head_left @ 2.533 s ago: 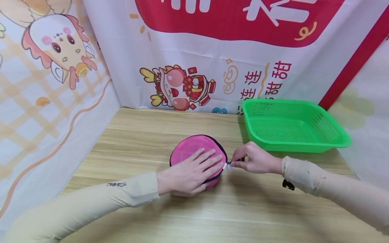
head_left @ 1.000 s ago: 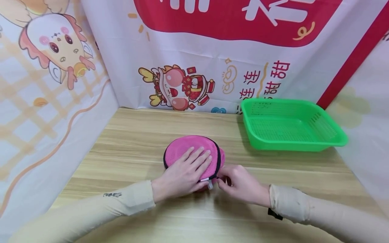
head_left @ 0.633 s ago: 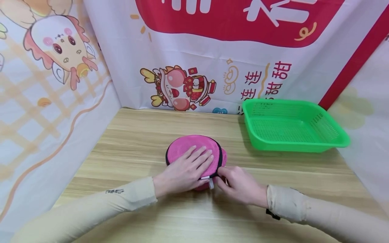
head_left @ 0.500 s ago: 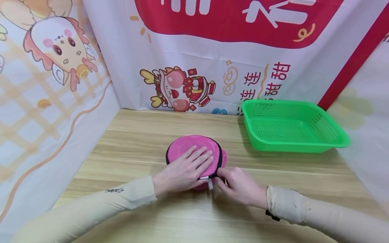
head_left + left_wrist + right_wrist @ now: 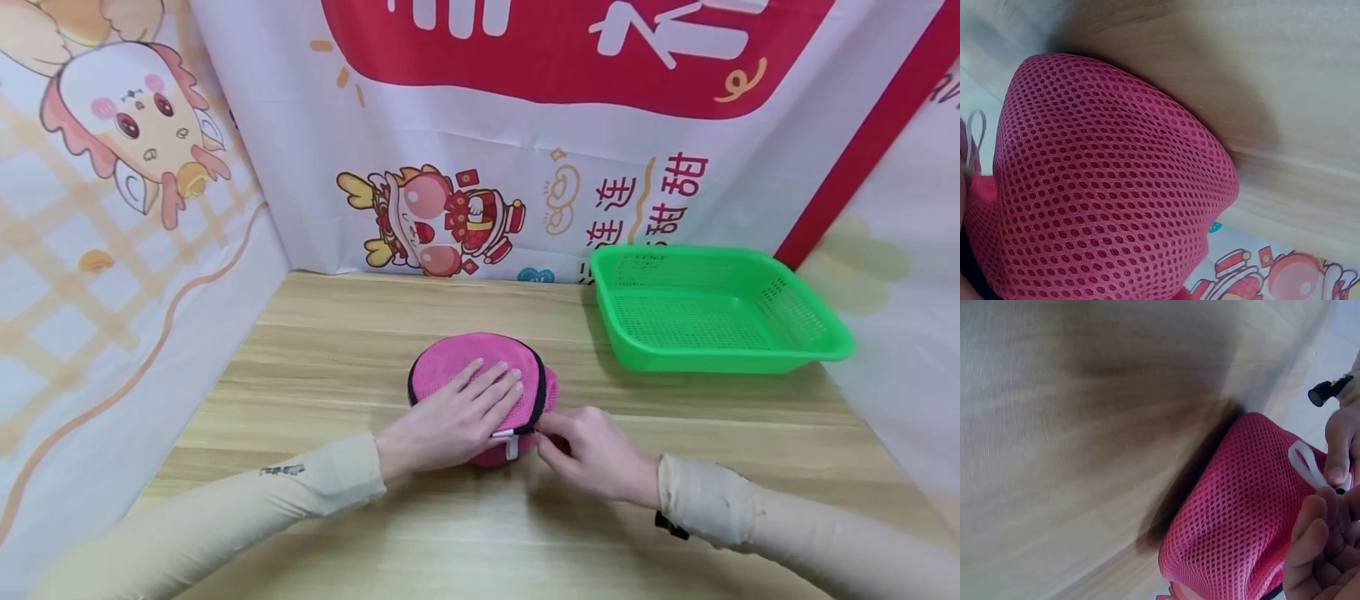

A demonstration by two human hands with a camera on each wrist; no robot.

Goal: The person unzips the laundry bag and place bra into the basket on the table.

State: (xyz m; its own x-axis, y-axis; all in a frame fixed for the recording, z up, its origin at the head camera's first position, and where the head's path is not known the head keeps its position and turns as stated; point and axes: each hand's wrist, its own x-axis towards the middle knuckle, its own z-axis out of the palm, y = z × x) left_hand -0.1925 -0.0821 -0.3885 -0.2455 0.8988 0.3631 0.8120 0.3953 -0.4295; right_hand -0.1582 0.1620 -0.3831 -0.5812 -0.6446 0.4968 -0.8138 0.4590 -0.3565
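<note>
A round pink mesh bag (image 5: 465,362) with black zipper trim (image 5: 540,392) lies on the wooden table. My left hand (image 5: 453,421) rests on its top, fingers straight and a little spread. At the bag's near right edge, the thumb and fingers of my right hand (image 5: 588,454) pinch at the zipper, where the pull itself is mostly hidden. A white fabric loop (image 5: 512,448) hangs beside them. In the right wrist view, the curled right fingers (image 5: 1310,540) meet the zipper close to the left thumb (image 5: 1338,450). Mesh side wall fills much of the left wrist view.
A green perforated plastic basket (image 5: 720,362) stands at the back right, with nothing visible inside. Printed cloth (image 5: 450,117) hangs behind the table (image 5: 337,312), and more patterned cloth lines the left and right sides.
Since the earliest frame the bag has turned, bringing the white loop to the near side. My right hand has moved left and nearer along the trim. Over the last half second little differs.
</note>
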